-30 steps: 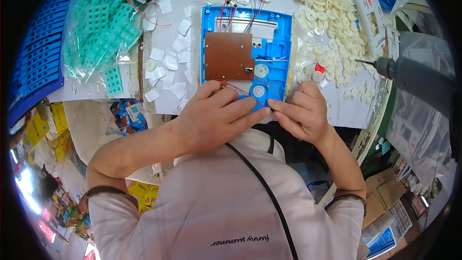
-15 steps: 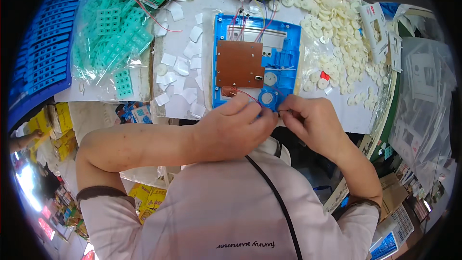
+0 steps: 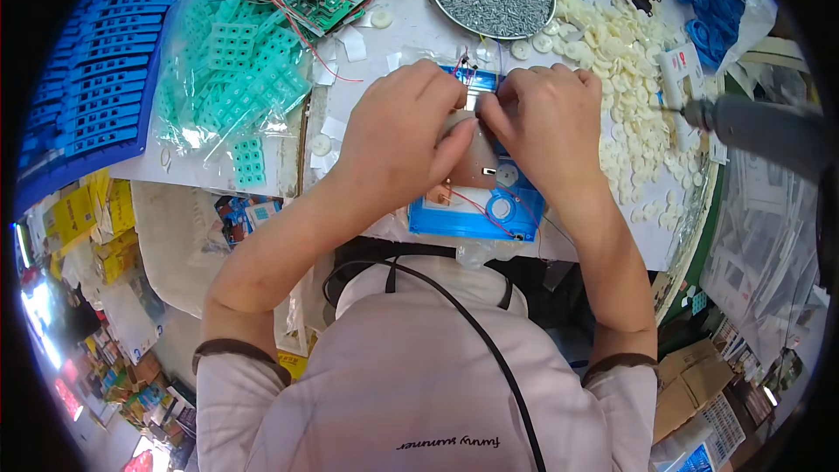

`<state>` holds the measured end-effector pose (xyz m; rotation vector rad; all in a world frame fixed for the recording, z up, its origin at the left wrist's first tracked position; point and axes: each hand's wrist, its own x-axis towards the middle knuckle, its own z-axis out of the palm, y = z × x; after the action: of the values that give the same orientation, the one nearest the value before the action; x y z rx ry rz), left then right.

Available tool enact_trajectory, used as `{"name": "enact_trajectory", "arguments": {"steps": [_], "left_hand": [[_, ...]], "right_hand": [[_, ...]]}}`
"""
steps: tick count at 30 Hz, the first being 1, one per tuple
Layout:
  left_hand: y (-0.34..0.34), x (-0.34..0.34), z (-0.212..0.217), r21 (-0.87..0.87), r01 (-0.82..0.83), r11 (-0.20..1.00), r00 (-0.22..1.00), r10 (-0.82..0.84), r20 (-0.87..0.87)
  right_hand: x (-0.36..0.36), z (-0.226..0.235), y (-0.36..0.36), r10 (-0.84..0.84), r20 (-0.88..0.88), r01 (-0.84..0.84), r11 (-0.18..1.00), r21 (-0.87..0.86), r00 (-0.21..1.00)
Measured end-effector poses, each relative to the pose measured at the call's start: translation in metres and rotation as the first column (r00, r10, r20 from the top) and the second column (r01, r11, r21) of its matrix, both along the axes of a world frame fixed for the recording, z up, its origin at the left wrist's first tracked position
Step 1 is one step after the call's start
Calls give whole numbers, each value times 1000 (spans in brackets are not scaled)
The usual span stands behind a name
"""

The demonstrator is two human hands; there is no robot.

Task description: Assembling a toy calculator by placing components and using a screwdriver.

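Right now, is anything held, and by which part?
Can't tell: the left hand and right hand hide their grip over the blue case and brown board.

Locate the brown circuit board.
In the head view, slightly right of centre, the brown circuit board is over the blue plastic casing, partly hidden by the left hand.
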<state>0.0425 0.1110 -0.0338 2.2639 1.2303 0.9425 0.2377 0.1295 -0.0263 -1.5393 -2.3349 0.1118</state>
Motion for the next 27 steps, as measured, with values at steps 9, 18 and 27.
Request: {"name": "enact_trajectory", "arguments": {"steps": [9, 18, 27], "left_hand": [[-4, 8, -26, 59, -177, 983, 977, 167, 135], [27, 10, -10, -33, -117, 993, 984, 120, 129], [37, 7, -1, -222, -231, 947, 973, 221, -67]], "right_hand": [[1, -3, -35, 101, -329, -121, 992, -41, 939], [11, 24, -44, 259, -127, -278, 945, -170, 958], [1, 36, -70, 264, 19, -254, 945, -207, 964]]}}
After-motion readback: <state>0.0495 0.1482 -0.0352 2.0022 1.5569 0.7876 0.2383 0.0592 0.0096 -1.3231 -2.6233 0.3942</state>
